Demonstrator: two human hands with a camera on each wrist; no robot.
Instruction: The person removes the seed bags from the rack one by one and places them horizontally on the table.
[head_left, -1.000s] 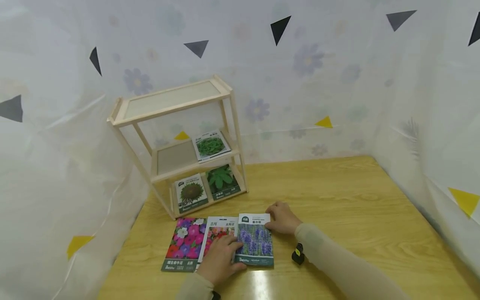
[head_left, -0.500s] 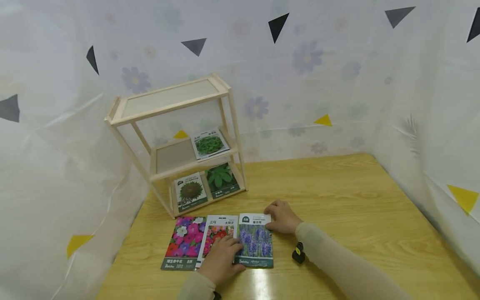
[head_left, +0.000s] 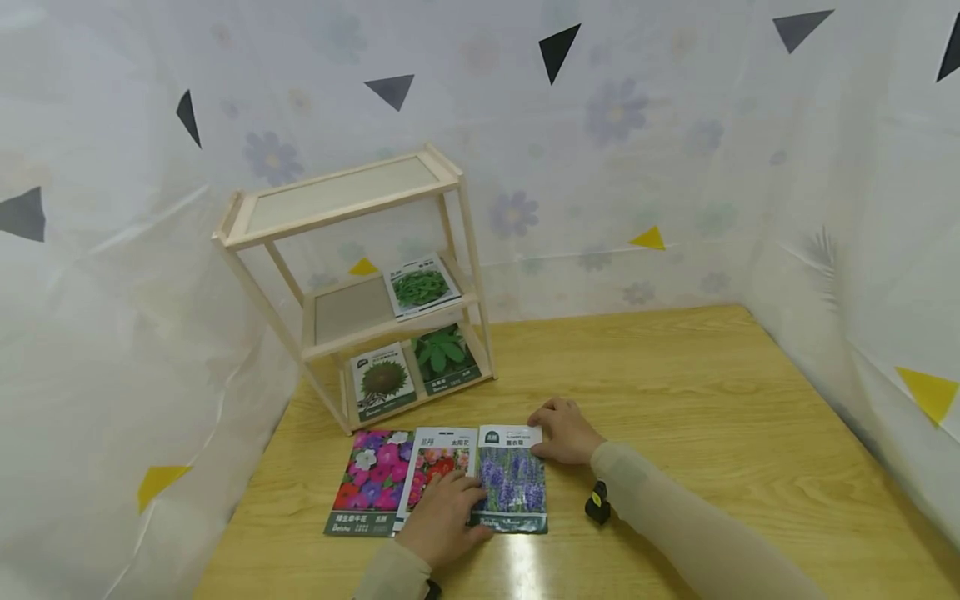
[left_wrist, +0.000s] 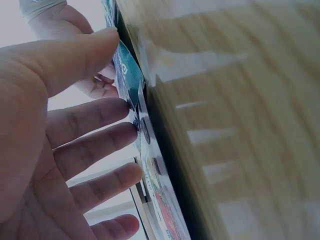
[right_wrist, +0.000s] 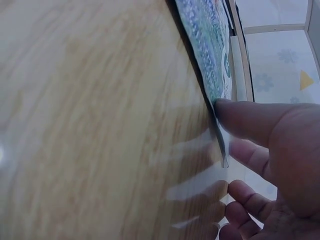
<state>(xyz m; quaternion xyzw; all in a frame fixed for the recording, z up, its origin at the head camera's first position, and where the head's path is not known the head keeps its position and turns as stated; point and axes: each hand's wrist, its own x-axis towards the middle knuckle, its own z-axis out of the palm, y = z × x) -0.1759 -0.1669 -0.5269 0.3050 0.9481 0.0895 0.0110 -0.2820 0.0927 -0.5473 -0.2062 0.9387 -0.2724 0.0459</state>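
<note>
Left hand (head_left: pixel 442 517) resting, fingers relaxed, over red-flower packet (head_left: pixel 442 458) and purple-flower packet's (head_left: pixel 513 485) edge on table (head_left: pixel 675 383); right hand (head_left: pixel 564 432) touching the latter's right side, can't tell if pinching. Light pressure probably suiting thin edges.

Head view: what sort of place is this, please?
Probably a makeshift indoor corner for tabletop work: flower-print sheeting hangs behind a table bearing a small shelf and seed packets.
</note>
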